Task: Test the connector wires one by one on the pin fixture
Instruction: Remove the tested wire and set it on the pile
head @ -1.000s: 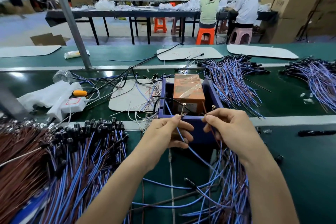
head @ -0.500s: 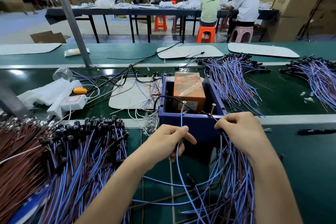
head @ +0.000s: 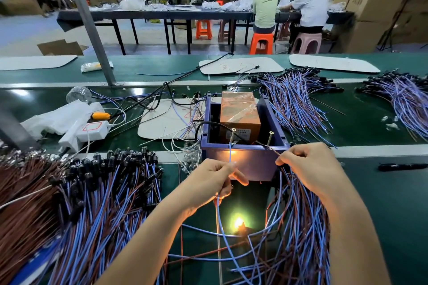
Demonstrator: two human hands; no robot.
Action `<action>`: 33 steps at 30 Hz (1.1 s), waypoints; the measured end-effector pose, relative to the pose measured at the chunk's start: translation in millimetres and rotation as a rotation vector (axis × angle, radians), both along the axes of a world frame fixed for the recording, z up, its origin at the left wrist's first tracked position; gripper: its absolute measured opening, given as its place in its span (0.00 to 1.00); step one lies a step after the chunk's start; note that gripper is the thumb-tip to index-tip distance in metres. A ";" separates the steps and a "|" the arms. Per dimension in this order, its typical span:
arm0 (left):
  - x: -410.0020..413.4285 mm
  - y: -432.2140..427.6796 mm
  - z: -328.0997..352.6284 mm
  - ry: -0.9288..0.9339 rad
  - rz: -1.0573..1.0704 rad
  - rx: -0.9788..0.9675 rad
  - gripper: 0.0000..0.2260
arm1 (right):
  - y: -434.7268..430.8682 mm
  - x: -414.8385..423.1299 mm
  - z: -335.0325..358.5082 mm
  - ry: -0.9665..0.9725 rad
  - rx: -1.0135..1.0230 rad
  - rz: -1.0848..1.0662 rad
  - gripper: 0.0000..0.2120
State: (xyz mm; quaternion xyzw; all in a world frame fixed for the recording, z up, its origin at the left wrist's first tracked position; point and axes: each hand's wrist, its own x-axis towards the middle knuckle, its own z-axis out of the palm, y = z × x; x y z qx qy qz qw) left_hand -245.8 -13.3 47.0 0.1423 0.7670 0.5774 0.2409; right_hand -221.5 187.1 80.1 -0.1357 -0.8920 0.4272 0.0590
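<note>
While a small lamp (head: 238, 223) glowed on the green belt (head: 382, 203) between the forearms, the test stood as listed, left to right. Item, left hand (head: 215, 183): thumb and forefinger pinched the blue lead (head: 230, 157), whose tip stood against the left pin (head: 232, 135) of the blue fixture box (head: 250, 162). Item, right hand (head: 310, 169): fingers curled, pinching the brown lead (head: 276, 153), its tip at the foot of the right pin (head: 269, 137). Actual contact was too small to see, though the glow suggested a closed circuit. Handling note, by judgement: each tip wanted holding steady on its own pin, never bridging the two, long enough to read the light. Surroundings:

- A heap of brown and blue wires (head: 92, 192) lay at far left, its black connectors near the left forearm; whether tested could not be told.
- A white power strip (head: 90, 129) and an orange-handled tool (head: 100, 115) lay behind the heap.
- An orange block (head: 239, 113) sat inside the box.
- Tangled wires (head: 301, 227) lay under the right forearm, close against the lead in hand and likely to snag it on withdrawal.
- Further bundles (head: 298, 97) lay beyond.
- A black marker (head: 400, 166) lay well to the right.
</note>
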 end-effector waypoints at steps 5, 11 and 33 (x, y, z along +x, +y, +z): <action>0.9 -0.3 1.8 -0.012 -0.006 -0.013 0.20 | 0.8 1.0 2.1 -0.017 0.013 0.021 0.08; 1.0 -1.1 2.5 -0.004 -0.002 -0.019 0.21 | 0.4 0.9 1.8 -0.001 0.004 0.032 0.09; 16.3 -22.5 39.2 -0.028 -0.266 0.710 0.09 | -22.4 -4.0 -10.6 -0.200 -0.272 0.420 0.10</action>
